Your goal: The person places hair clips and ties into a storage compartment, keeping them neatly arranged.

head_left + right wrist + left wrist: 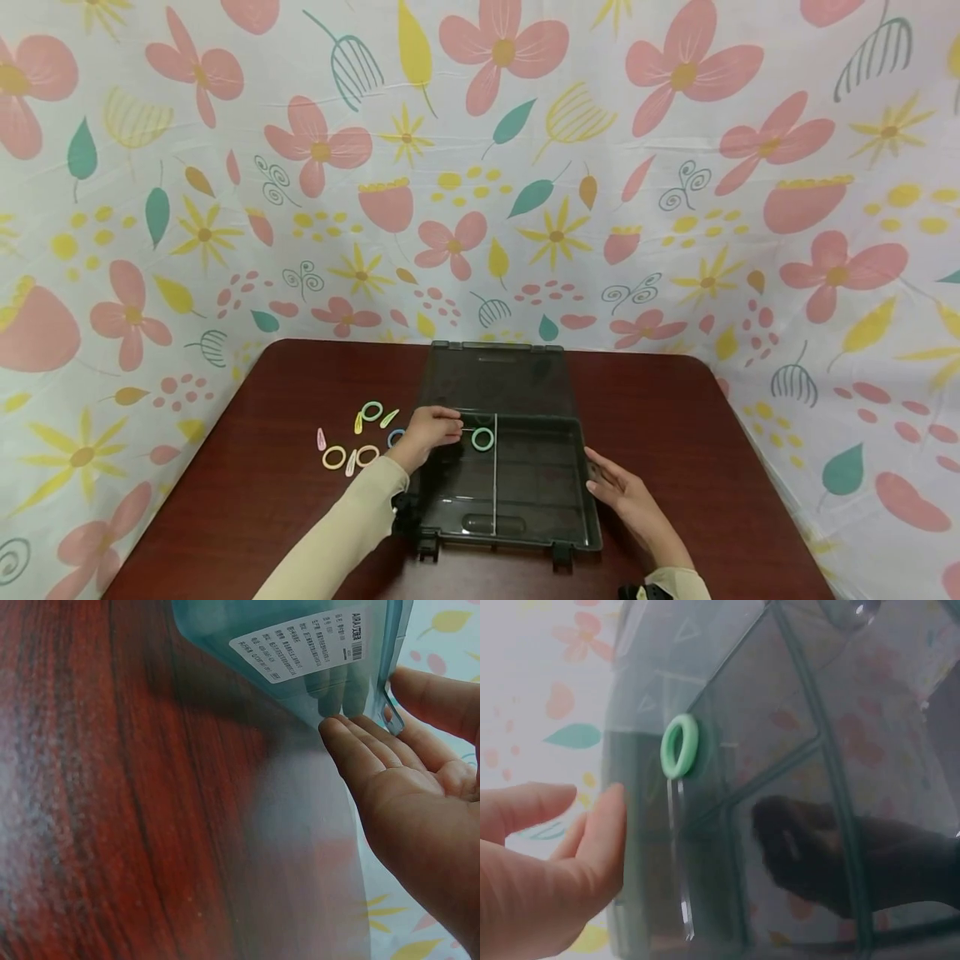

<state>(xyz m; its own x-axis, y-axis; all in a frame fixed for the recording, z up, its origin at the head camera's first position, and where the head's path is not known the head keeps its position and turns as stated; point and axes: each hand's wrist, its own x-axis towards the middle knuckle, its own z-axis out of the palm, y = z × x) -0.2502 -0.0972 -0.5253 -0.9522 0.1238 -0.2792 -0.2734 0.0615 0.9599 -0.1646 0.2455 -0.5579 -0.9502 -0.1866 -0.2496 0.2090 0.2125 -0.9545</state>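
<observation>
My left hand reaches over the left side of a dark see-through plastic case. Its thumb and fingers are parted, with nothing between them in the left wrist view. A mint-green hair tie shows just right of the fingertips, apart from them, in the case's left compartment beside the clear divider; the left wrist view shows this hair tie too. My right hand rests against the case's right side, fingers mostly straight, fingertips touching near the white label and thumb at the rim.
Left of the case lie several hair ties, including a yellow one and a green one, and several snap hair clips, one pink. The case's lid lies folded back. A floral cloth hangs behind the dark red table.
</observation>
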